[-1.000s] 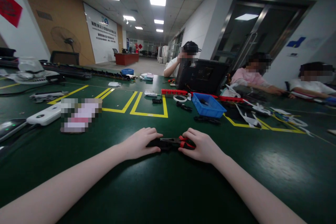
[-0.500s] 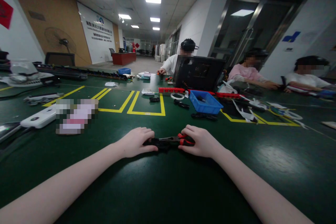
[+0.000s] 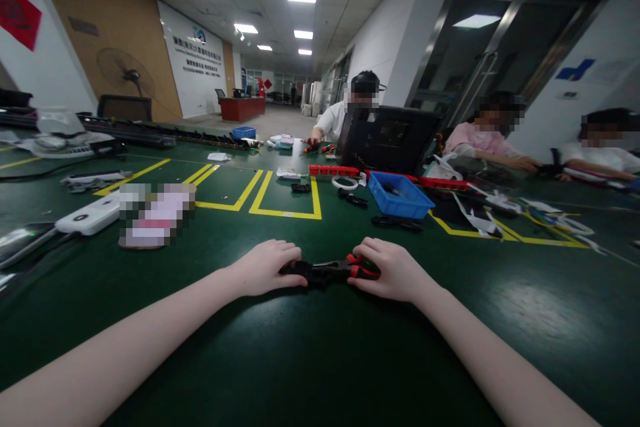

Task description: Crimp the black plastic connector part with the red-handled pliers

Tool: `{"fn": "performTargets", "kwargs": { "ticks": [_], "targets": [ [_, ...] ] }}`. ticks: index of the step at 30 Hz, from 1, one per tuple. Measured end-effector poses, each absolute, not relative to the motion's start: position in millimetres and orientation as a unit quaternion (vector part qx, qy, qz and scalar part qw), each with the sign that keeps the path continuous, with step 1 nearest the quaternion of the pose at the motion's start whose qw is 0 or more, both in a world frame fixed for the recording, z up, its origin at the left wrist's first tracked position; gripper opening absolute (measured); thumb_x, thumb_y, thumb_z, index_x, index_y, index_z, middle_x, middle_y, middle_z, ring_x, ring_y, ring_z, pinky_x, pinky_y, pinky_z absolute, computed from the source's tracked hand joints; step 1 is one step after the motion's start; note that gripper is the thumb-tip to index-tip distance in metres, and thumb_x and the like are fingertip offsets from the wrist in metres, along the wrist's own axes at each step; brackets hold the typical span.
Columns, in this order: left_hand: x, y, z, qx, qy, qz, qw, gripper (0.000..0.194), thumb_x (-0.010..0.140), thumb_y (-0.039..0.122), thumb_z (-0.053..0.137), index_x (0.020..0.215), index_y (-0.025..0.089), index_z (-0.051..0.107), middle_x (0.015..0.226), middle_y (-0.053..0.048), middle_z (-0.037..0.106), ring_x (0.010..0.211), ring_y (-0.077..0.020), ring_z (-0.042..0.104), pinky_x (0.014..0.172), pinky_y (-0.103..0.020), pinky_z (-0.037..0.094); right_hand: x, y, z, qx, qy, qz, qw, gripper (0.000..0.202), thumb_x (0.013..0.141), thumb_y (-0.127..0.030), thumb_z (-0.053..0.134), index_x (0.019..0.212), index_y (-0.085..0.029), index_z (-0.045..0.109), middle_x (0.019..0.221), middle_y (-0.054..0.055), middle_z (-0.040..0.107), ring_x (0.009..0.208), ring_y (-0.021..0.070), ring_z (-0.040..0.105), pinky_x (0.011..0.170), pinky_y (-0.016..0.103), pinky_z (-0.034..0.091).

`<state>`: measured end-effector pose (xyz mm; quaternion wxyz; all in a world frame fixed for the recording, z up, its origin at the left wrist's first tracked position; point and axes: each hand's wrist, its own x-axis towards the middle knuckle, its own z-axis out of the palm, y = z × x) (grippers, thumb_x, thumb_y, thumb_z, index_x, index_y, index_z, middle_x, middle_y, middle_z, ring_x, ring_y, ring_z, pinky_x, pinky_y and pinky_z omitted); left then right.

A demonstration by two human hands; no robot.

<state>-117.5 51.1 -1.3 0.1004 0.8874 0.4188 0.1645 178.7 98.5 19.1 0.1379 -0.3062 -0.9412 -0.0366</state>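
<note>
Here, right fingers [image 3: 375, 249] around slender-nosed, red-handled metal pliers [image 3: 339, 266], left fingers [image 3: 289, 253] around a lumpy black piece [image 3: 316, 275] (material unclear).

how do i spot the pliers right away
On the green table, look between the left hand and right hand. The right hand grips the pliers; their red handles set them apart from the black item in the left.
</note>
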Motion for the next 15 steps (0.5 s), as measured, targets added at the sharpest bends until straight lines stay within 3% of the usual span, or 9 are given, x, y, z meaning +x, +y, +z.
{"fn": "performTargets", "kwargs": {
  "ticks": [15],
  "targets": [
    [-117.5, 50.4, -0.5, 0.891, 0.416, 0.160, 0.089, 0.035, 0.090, 0.053, 0.058, 0.084, 0.019, 0.053, 0.082, -0.002, 0.059, 0.075, -0.0197, 0.056, 0.064, -0.028, 0.036, 177.9, 97.5, 19.0, -0.304, -0.933, -0.062, 0.185, 0.040, 0.078, -0.050, 0.068, 0.103, -0.019, 0.063, 0.100, 0.009, 0.067, 0.085, 0.0228, 0.064, 0.074, 0.035, 0.050]
  ]
}}
